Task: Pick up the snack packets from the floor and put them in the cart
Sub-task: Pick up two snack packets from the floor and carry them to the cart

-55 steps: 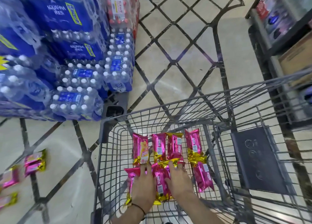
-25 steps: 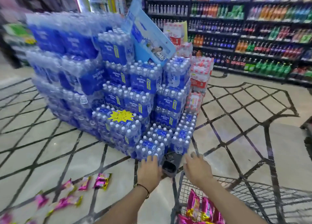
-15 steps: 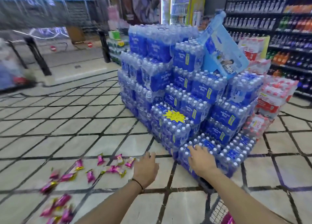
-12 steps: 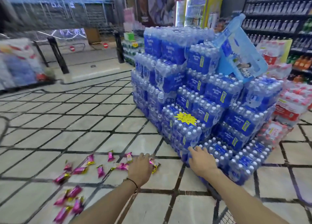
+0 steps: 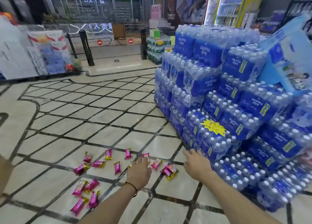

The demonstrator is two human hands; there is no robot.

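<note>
Several pink and gold snack packets [image 5: 117,167] lie scattered on the tiled floor at lower left, with a second cluster [image 5: 85,196] nearer to me. My left hand [image 5: 139,170] is stretched out above the packets, fingers apart, holding nothing. My right hand [image 5: 197,164] reaches forward beside the water packs, also open and empty. A pair of packets [image 5: 169,170] lies between the two hands. The cart is out of view.
A tall stack of shrink-wrapped blue water bottle packs [image 5: 219,105] fills the right side, down to the floor. A blue display board [image 5: 288,58] leans on it. Black gate posts [image 5: 86,46] and stacked goods [image 5: 45,54] stand at the back.
I have left the cart and turned left toward the floor packets. Both hands came out of the cart empty and now reach over the scattered packets, which have come nearer.
</note>
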